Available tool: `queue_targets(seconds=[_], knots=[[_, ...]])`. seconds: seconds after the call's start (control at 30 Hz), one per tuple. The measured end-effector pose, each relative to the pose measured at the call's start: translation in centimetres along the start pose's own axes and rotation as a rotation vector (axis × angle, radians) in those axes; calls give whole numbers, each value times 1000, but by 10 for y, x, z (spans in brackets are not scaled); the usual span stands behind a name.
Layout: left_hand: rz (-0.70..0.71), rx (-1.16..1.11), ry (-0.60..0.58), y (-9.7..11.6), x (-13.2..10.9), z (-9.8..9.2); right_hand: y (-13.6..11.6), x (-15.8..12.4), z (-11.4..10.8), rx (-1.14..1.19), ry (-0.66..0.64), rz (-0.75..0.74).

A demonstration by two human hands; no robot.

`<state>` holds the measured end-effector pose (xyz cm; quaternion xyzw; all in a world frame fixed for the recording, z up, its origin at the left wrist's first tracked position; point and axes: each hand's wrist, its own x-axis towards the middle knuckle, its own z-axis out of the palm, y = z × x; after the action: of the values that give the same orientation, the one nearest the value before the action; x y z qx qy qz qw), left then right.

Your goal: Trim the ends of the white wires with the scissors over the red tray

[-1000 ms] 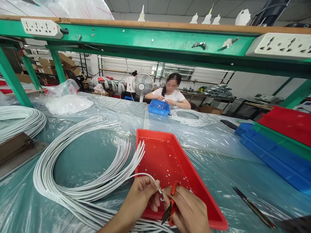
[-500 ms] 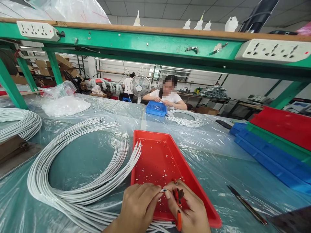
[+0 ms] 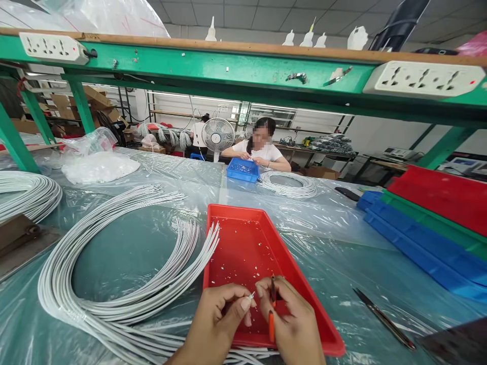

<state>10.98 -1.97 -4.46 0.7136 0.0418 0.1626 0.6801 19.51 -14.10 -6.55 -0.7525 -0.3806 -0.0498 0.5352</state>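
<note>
The white wire end (image 3: 251, 294) sits just above the near part of the red tray (image 3: 243, 243), pinched between the thumb and the first finger of the left hand (image 3: 220, 317). Its short bare tip points up and to the right, toward the right hand (image 3: 292, 319), and its long axis runs along this same slanted line. The rest of this wire is hidden under the left hand.

The fingers (image 3: 243, 303) of the left hand are closed narrow on the wire end, with the back of the hand facing up. The right hand is just beside it, over the near edge of the tray, and its fingers are curled around orange-handled cutters (image 3: 271, 309), which stand almost upright in the palm. The tip of the right first finger is nearly touching the wire end.

Left of the tray, a big bundle of white wires (image 3: 114, 263) lies in a curve on the worktop (image 3: 335, 233), which is covered with clear plastic film. Right of the tray lie tweezers (image 3: 382, 318), and farther right is a stack of coloured trays (image 3: 429, 223). Beyond the tray, another person (image 3: 261, 147) sits behind a blue bin (image 3: 242, 170).
</note>
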Motion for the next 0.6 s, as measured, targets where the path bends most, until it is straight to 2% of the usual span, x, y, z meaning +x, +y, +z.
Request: queue_targets(seconds=[0.17, 0.37, 0.47, 0.6], knots=[[-115, -39, 34, 0, 2, -2, 18, 9, -9, -268, 27, 6], [-127, -66, 20, 0, 3, -3, 28, 13, -16, -588, 36, 121], [-104, -22, 48, -3, 2, -2, 27, 13, -16, -548, 26, 132], [2, 175, 137, -11, -1, -2, 18, 10, -12, -291, -38, 89]])
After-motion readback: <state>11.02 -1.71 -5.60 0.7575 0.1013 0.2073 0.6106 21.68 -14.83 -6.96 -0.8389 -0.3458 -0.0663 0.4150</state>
